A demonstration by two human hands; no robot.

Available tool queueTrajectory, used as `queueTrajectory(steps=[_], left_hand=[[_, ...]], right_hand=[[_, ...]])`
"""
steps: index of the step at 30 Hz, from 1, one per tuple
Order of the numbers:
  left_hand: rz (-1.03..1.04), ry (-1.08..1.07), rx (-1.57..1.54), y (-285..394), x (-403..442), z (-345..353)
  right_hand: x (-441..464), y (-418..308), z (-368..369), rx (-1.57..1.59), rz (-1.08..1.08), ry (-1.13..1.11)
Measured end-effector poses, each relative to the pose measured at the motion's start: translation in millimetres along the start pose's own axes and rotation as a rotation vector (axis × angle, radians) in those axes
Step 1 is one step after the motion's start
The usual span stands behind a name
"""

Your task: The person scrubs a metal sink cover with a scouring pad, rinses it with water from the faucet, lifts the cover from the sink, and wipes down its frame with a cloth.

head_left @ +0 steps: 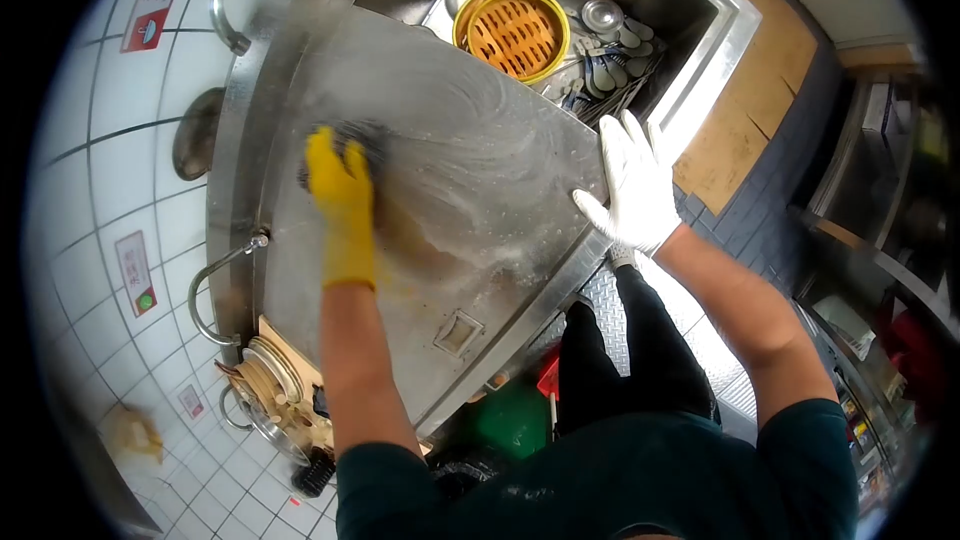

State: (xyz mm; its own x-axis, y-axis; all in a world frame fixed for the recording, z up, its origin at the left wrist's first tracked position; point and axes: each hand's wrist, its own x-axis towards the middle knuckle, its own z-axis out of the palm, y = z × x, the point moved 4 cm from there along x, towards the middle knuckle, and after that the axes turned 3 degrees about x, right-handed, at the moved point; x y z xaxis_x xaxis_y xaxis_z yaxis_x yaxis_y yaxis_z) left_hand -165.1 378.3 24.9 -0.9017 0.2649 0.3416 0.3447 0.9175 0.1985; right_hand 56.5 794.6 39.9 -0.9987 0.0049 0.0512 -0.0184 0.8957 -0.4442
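Note:
In a yellow rubber glove, my left hand (340,180) presses a dark scouring pad (370,140) onto the stainless steel counter (470,170). The pad shows past the fingertips; the glove covers part of it. Swirls of whitish suds and wet streaks mark the steel around it, with a brownish patch just right of the wrist. My right hand (635,185), in a white glove, rests with fingers spread on the counter's right edge, near the sink corner, and holds nothing.
The sink (690,0) at the top holds a yellow-rimmed orange basket (513,33) and several spoons (610,65). Curved taps (225,0) line the tiled wall at left. Stacked plates (275,365) stand at lower left. Cardboard (750,90) lies on the floor at right.

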Motion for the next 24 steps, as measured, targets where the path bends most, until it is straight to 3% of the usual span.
queueTrajectory(steps=[2,4,8,9,12,15,17,19,21,22,24], left_hand=[[-0.250,0.004,0.245,-44.9,52.9,29.8],[-0.205,-0.012,0.196,11.5,84.0,45.3],[0.211,-0.002,-0.033,180.5,42.9,43.3],[0.285,-0.113,0.007,203.2,18.6,27.7],[0.255,-0.229,-0.142,174.0,-59.3,-20.5],[0.130,-0.101,-0.029,50.5,-125.0,-54.1],[-0.232,0.012,-0.222,-30.1,-116.2,-79.4],[-0.276,0.069,0.353,-138.5,-98.8,-49.1],[-0.329,-0.050,0.128,-123.0,-25.9,-36.5],[-0.317,0.084,0.343,-106.9,-7.1,-10.8],[-0.278,0.037,0.194,-18.8,21.6,-0.6]], right_hand=[[1.3,0.3,1.3,-0.007,-0.011,0.012],[1.4,0.4,3.6,-0.003,-0.018,0.034],[-1.1,-1.5,-0.6,-0.019,-0.034,0.072],[-2.0,-3.2,0.0,-0.027,-0.026,0.062],[0.0,-4.0,0.2,-0.046,-0.016,0.027],[2.2,-3.2,0.9,-0.050,-0.015,0.016],[4.2,-2.5,1.1,-0.044,-0.010,0.011],[3.4,-1.9,1.2,-0.044,-0.021,0.009],[2.9,-2.3,3.1,-0.044,-0.035,0.021],[2.1,-2.5,4.7,-0.061,-0.042,0.045],[3.4,-6.8,0.9,-0.056,-0.037,0.065]])
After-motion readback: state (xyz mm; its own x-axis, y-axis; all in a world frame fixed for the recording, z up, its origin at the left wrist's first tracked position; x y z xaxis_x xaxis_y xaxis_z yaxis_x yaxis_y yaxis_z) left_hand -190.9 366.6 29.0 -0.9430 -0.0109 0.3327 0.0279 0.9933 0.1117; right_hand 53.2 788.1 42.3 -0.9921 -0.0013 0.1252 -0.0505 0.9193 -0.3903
